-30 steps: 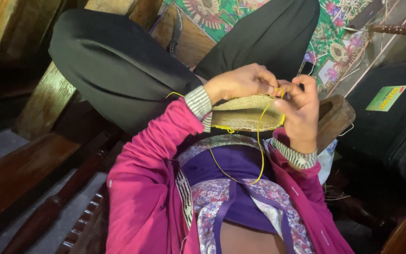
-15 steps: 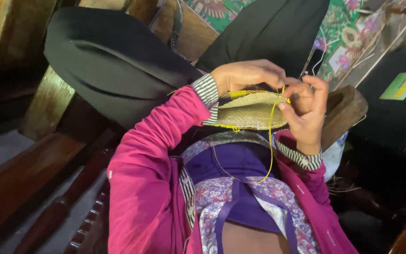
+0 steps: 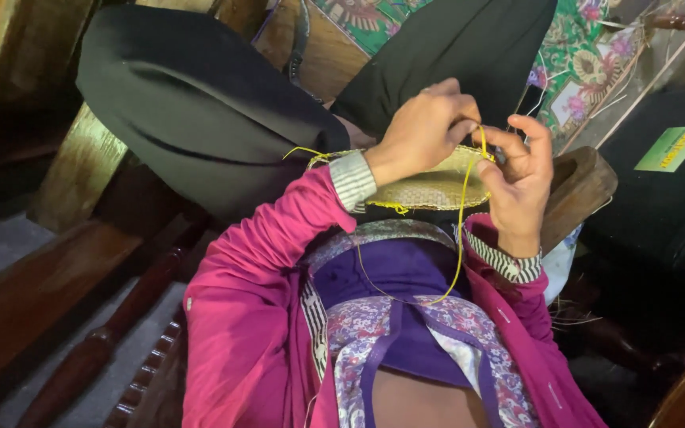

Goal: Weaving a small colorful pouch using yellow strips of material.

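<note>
My left hand (image 3: 426, 127) and my right hand (image 3: 517, 178) meet over a flat woven straw-coloured piece (image 3: 430, 189) resting on my lap. The left hand's fingers are closed over its upper edge. My right hand grips its right edge and pinches a yellow strand (image 3: 461, 230) that loops down over my purple top and back up. Both arms wear pink sleeves with striped cuffs. A short yellow end (image 3: 303, 150) sticks out at the piece's left.
My legs in black cloth (image 3: 200, 119) stretch ahead. Dark wooden furniture rails (image 3: 81, 317) run at the left. A green patterned cloth (image 3: 588, 71) lies ahead right, beside a black case with a green label (image 3: 671, 150). A wooden block (image 3: 580, 190) sits under my right hand.
Both hands have stayed on the woven piece while working the yellow strand; the left hand has shifted right over the top edge, and the strand's loop now hangs lower.
</note>
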